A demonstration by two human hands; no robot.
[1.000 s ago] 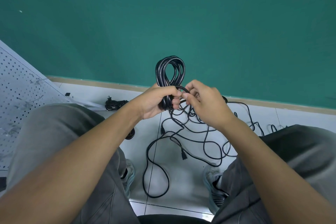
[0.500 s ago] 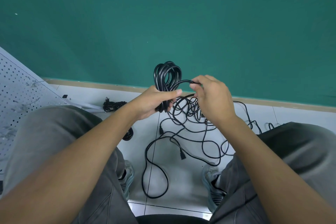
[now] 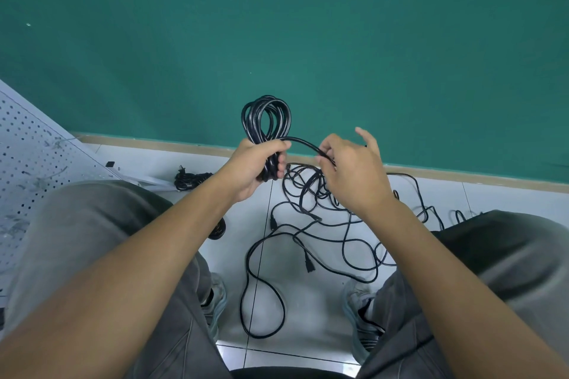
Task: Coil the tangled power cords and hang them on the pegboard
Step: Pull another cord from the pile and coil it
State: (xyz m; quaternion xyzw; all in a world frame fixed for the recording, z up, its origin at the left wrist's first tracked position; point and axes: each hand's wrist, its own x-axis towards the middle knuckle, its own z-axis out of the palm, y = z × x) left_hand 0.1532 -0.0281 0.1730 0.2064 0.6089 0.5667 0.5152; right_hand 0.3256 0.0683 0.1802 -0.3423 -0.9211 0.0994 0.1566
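Observation:
My left hand (image 3: 257, 164) grips a black power cord coil (image 3: 267, 120) whose loops stand up above the fist in front of the green wall. From the fist a single strand (image 3: 303, 143) arcs right to my right hand (image 3: 354, 169), which pinches it between thumb and fingers, index finger raised. Below the hands a tangle of black cords (image 3: 311, 224) with plugs spreads over the white tiled floor between my knees. The white pegboard (image 3: 27, 160) leans at the far left.
A small bundled black cord (image 3: 191, 178) lies on the floor by the pegboard's foot. A dark round object (image 3: 218, 229) sits partly hidden behind my left knee. My shoes (image 3: 215, 298) flank the loose cord loop (image 3: 261, 298). A beige skirting strip (image 3: 462, 174) runs along the wall.
My right hand has moved right, away from the left hand, drawing a strand of cord out from the coil. The coil has stayed in the left hand's grip.

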